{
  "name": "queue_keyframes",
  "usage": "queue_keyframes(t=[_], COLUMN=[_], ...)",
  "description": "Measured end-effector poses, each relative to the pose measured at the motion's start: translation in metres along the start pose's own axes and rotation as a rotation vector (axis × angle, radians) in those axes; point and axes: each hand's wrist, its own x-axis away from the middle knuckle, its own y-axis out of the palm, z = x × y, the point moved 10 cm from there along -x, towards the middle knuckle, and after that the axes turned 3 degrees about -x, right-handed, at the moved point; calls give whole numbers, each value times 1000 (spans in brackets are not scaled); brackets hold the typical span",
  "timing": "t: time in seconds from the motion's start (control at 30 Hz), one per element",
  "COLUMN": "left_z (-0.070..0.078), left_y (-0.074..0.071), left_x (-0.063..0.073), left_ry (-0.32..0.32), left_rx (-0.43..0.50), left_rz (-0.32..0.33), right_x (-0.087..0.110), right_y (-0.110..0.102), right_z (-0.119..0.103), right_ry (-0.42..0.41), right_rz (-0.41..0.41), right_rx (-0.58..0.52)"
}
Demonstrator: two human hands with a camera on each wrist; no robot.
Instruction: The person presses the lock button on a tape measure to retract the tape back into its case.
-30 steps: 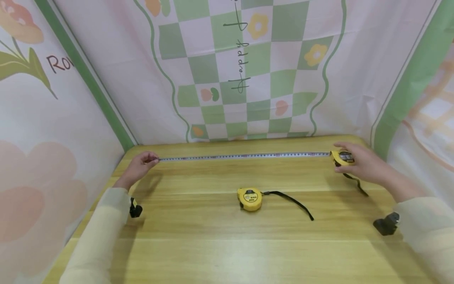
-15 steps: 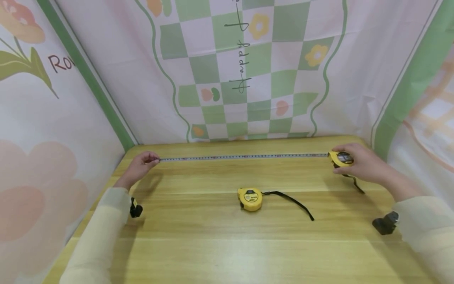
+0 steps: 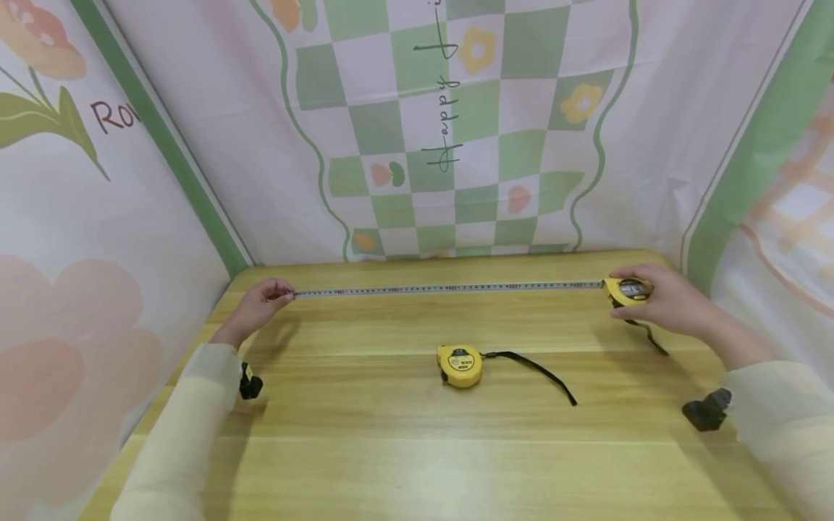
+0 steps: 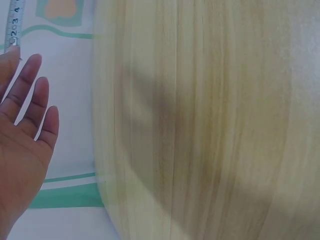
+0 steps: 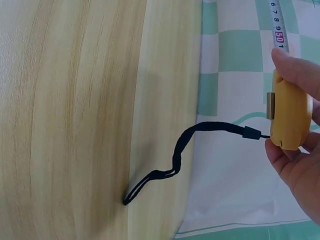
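A yellow tape measure (image 3: 625, 291) sits in my right hand (image 3: 667, 300), thumb and fingers curled round its case. Its pale marked blade (image 3: 449, 288) runs straight across to the left, near the table's far edge. My left hand (image 3: 257, 307) pinches the end of that blade between thumb and forefinger; the other fingers are spread in the left wrist view. In the right wrist view the blade leaves the case just past a red 50 mark, and a black wrist strap (image 5: 185, 140) dangles from the case. A second yellow tape measure (image 3: 460, 365) lies on the table.
The second tape measure's black strap (image 3: 534, 369) stretches to its right on the wooden table (image 3: 417, 470). Printed cloth walls (image 3: 449, 145) stand behind the table and at both sides. A small black camera (image 3: 706, 410) is worn at the right wrist, another black camera (image 3: 250, 382) at the left.
My right hand has shifted very slightly left with the tape measure, and its hanging strap has swung left. The left hand stays nearly still; the second tape measure has not moved.
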Motion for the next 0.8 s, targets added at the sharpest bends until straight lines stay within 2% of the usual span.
queue_keyframes(t=[0.33, 0.6, 0.8], left_z=[-3, -4, -5], left_y=[1, 4, 4], left_x=[0, -1, -2], left_ry=[-18, -36, -32], left_rx=[33, 63, 53], left_rz=[-9, -24, -12], right_x=[4, 2, 1], right_y=[0, 1, 1], right_z=[7, 7, 5], right_ry=[72, 43, 38], right_rz=[5, 22, 33], right_rx=[-62, -102, -121])
